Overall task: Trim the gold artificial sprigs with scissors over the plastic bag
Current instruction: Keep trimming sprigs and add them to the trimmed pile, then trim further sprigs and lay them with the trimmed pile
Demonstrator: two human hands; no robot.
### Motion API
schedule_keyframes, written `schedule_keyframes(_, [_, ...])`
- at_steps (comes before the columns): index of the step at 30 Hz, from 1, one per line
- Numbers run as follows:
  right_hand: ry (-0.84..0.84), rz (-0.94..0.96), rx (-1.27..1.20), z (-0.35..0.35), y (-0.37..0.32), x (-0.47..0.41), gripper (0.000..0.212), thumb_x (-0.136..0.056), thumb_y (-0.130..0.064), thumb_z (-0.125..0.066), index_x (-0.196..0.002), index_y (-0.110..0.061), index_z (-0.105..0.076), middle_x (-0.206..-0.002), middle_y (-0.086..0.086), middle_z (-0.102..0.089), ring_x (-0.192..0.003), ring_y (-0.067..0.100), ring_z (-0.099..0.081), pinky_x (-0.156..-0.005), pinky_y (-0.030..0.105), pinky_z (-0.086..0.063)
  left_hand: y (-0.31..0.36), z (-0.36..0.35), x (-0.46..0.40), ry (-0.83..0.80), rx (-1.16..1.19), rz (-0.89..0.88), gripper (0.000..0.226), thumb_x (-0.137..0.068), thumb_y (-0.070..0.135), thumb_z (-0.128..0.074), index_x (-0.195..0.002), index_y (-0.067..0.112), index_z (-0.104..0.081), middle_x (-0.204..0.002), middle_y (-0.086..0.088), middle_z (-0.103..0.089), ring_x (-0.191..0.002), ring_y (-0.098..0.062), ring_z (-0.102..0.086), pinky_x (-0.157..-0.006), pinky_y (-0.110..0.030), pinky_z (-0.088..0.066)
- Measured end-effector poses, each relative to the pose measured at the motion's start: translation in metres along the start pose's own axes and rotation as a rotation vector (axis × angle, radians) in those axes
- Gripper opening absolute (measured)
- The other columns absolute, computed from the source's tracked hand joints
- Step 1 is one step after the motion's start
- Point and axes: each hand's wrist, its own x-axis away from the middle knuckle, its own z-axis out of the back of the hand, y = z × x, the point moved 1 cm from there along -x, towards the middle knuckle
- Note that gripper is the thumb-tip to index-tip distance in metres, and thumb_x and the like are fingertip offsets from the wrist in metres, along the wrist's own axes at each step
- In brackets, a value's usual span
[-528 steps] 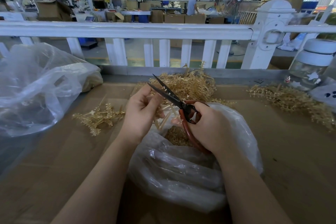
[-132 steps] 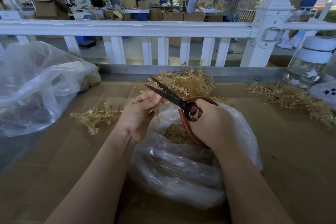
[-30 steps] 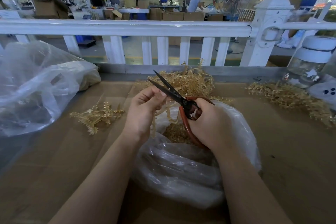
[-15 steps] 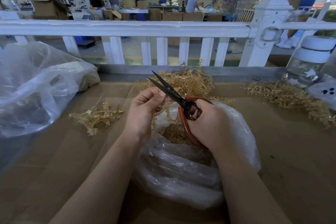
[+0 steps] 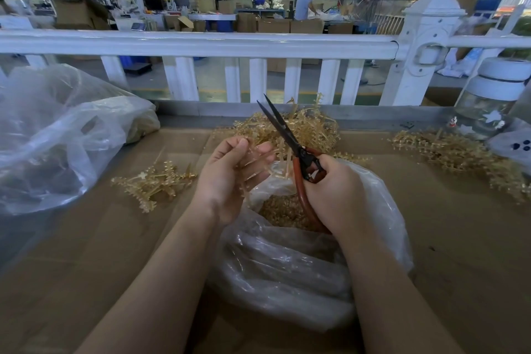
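1. Gold sprig (image 5: 260, 162): thin pale-gold plastic stems pinched between the fingers and thumb of the left hand (image 5: 230, 178), held just above the mouth of the plastic bag (image 5: 287, 267). Individual stems are hard to separate against the pile behind; it may be more than one piece.
2. Left hand: palm turned toward the camera, fingers curled inward over the stems, wrist bent slightly, forearm running up from the lower left.
3. Right hand (image 5: 334, 195): closed around the reddish-brown handles of the scissors (image 5: 290, 142), back of the hand facing the camera, forearm entering from the lower right.
4. Scissors: dark blades slightly parted, tips pointing up and to the left, blades just beside the held stems; contact cannot be confirmed.
5. Plastic bag: clear, crumpled, lying on the cardboard surface (image 5: 86, 253) beneath both hands, with gold trimmings (image 5: 280, 210) collected inside.
6. Loose sprigs: one small cluster (image 5: 155, 181) left of the hands, a heap (image 5: 310, 129) behind the scissors, another spread (image 5: 457, 155) at far right.
7. Second clear bag (image 5: 57, 135): large, at far left.
8. White railing (image 5: 201, 43): runs along the far edge.
9. Lidded glass jar (image 5: 491, 98): far right.
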Motion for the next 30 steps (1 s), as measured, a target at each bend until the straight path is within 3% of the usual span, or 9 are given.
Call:
schedule_keyframes(5, [0.062,-0.037,-0.069,0.001,0.000,0.000,0.055,-0.076,-0.079,-0.042,-0.082,-0.030,-0.065,-0.066,-0.013,-0.066,-0.064,0.002,-0.061,-0.055,0.025,-0.046,0.001,0.000,-0.001,-0.074,0.110,0.065,0.017,-0.103,0.018,-0.047,-0.088,0.021,-0.055,-0.101,-0.010,-0.075,-0.097,-0.025,-0.073,-0.075,-0.033,-0.060])
schedule_keyframes(8, [0.098,-0.045,-0.123,0.001,0.000,0.001,0.043,-0.079,-0.073,-0.052,-0.083,-0.032,-0.066,-0.069,-0.017,-0.067,-0.066,-0.001,-0.062,-0.057,0.021,-0.045,0.001,0.000,-0.001,-0.103,0.133,0.049,0.017,-0.101,0.017,-0.048,-0.088,0.019,-0.057,-0.106,-0.011,-0.074,-0.102,-0.026,-0.072,-0.075,-0.034,-0.060])
schedule_keyframes(12, [0.110,-0.025,-0.190,0.003,-0.002,0.003,0.036,-0.079,-0.071,-0.052,-0.077,-0.036,-0.062,-0.069,-0.022,-0.065,-0.070,-0.003,-0.062,-0.056,0.016,-0.039,0.002,0.001,-0.003,-0.110,0.158,0.009,0.016,-0.101,0.015,-0.046,-0.090,0.019,-0.058,-0.105,-0.008,-0.075,-0.101,-0.023,-0.072,-0.073,-0.032,-0.061])
schedule_keyframes(19, [0.191,-0.022,-0.442,0.007,0.003,0.000,0.018,-0.092,-0.039,-0.072,-0.077,-0.032,-0.065,-0.069,-0.020,-0.067,-0.068,0.001,-0.064,-0.061,0.011,-0.043,0.008,0.012,-0.008,-0.034,0.248,-0.049,0.022,-0.105,0.017,-0.038,-0.088,0.018,-0.052,-0.102,-0.003,-0.076,-0.098,-0.016,-0.073,-0.072,-0.030,-0.062])
schedule_keyframes(30, [0.143,-0.004,-0.379,0.004,0.005,-0.001,0.018,-0.091,-0.041,-0.073,-0.076,-0.036,-0.063,-0.066,-0.026,-0.064,-0.064,-0.004,-0.061,-0.056,0.007,-0.039,0.010,0.014,-0.008,-0.004,0.218,-0.080,0.022,-0.106,0.017,-0.038,-0.090,0.019,-0.053,-0.104,-0.003,-0.076,-0.100,-0.017,-0.073,-0.073,-0.029,-0.062])
